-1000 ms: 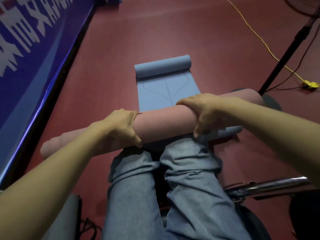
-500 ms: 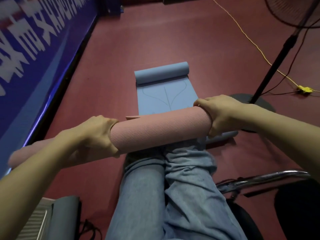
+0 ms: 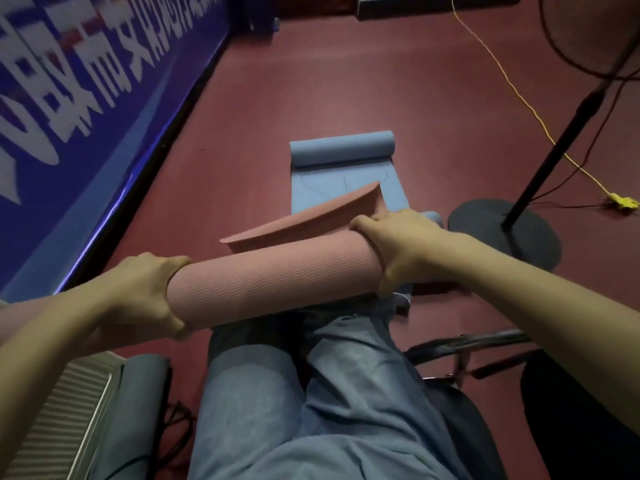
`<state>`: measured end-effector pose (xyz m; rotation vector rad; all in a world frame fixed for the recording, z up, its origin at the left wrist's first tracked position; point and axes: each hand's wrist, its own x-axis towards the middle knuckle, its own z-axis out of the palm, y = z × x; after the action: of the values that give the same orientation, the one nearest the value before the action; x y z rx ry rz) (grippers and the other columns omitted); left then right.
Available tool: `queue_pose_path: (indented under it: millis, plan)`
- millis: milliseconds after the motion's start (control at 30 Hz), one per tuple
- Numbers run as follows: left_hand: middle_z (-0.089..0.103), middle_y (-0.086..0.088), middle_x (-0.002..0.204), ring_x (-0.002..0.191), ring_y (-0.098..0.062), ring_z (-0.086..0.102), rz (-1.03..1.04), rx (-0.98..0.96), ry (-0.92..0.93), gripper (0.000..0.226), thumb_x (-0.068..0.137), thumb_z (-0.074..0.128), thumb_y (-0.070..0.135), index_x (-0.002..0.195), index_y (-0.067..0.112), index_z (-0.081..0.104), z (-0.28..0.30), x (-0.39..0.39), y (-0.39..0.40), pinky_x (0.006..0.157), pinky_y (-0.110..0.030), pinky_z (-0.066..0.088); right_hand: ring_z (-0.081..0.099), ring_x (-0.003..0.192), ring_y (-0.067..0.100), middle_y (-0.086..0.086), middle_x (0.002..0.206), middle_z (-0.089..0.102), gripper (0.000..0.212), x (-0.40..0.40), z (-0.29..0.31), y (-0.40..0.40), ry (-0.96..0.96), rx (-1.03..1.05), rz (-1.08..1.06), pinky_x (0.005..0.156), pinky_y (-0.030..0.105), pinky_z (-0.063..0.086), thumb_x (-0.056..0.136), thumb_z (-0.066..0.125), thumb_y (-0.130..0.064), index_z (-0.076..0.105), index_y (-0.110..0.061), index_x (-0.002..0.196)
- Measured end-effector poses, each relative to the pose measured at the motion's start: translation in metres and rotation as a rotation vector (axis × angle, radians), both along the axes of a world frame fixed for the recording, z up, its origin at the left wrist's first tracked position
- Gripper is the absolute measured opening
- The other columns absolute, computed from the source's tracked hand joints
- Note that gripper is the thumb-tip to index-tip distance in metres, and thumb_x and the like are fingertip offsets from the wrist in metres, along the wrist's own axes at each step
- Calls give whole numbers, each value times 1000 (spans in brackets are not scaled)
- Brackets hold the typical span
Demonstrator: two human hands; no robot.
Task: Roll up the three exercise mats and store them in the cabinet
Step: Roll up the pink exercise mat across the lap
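our left hand (image 3: 138,299) has its fingers (image 3: 180,329) curled round the pink mat (image 3: 270,282); our right hand (image 3: 398,251) grips the roll's other end likewise. the roll lies across our lap, above the knees, with its free edge flap (image 3: 304,220) standing loose on the far side. to finish the step well, in our judgement, that flap should be wound down tight with the ends kept flush — otherwise the roll springs open. count: one pink mat, one blue mat (image 3: 346,168) partly rolled on the floor (image 3: 311,81) beyond it, one grey roll (image 3: 142,393) low left — possibly the third. no cabinet in view.
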<state>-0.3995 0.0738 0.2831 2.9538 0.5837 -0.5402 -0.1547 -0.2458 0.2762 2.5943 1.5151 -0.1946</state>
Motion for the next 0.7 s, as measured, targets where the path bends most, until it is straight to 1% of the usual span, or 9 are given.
queue_pose_path:
  millis: [67, 133, 200, 233, 333, 433, 500, 567, 700]
  plan:
    - [68, 19, 83, 75, -2, 66, 26, 9, -8, 88, 27, 85, 65, 109, 51, 54, -6, -14, 1, 70, -29, 59, 64, 86, 31, 0, 101, 64, 95, -15, -5, 3, -39, -18, 36, 74, 40, 53, 33, 74, -63, 44, -27, 115]
    - [68, 18, 88, 80, -4, 66, 43, 2, -15, 99, 27, 84, 65, 119, 53, 52, -12, -24, -2, 74, -29, 59, 65, 88, 31, 2, 102, 64, 91, -27, -6, 4, -70, -55, 54, 72, 38, 48, 41, 79, -57, 44, -23, 117]
    - [67, 18, 94, 85, -6, 66, 47, -19, -40, 114, 27, 85, 65, 133, 55, 45, -16, -28, -6, 77, -28, 58, 65, 90, 31, 3, 104, 63, 91, -32, -1, 2, -105, -61, 62, 76, 39, 47, 43, 80, -55, 43, -23, 119]
    - [66, 19, 94, 85, -4, 65, 44, -36, -59, 115, 27, 86, 64, 134, 57, 44, -17, -29, -7, 77, -26, 57, 64, 91, 29, 1, 105, 63, 91, -32, 3, 1, -115, -64, 65, 77, 39, 46, 42, 80, -55, 43, -24, 120]
    - [68, 24, 89, 81, 2, 66, 23, -86, -90, 99, 27, 88, 63, 116, 65, 46, -12, -31, -10, 73, -22, 57, 63, 96, 26, -3, 108, 63, 97, -28, 24, -3, -126, -67, 77, 75, 36, 34, 40, 79, -59, 44, -27, 126]
    - [70, 24, 87, 78, 5, 66, 10, -123, -103, 91, 29, 89, 62, 112, 58, 53, -7, -36, -16, 68, -20, 57, 65, 93, 25, -4, 105, 65, 95, -28, 46, -8, -148, -67, 81, 79, 36, 43, 39, 75, -62, 45, -30, 124]
    - [70, 23, 89, 79, 7, 67, -3, -174, -126, 90, 31, 90, 60, 113, 61, 52, -3, -35, -24, 69, -19, 57, 66, 89, 24, -6, 102, 65, 93, -28, 59, -16, -169, -72, 63, 82, 38, 49, 39, 73, -65, 45, -33, 123]
    - [70, 23, 89, 81, 8, 66, -23, -233, -143, 92, 33, 90, 58, 117, 59, 54, 1, -29, -34, 70, -18, 56, 67, 89, 23, -8, 103, 66, 99, -27, 72, -28, -172, -87, 45, 79, 37, 50, 36, 72, -69, 44, -35, 125]
    - [70, 22, 83, 75, 7, 66, -53, -268, -135, 82, 34, 90, 54, 109, 57, 57, -2, -11, -46, 65, -19, 55, 66, 97, 20, -10, 110, 64, 105, -29, 78, -54, -153, -139, -8, 80, 33, 48, 36, 66, -75, 41, -38, 131]
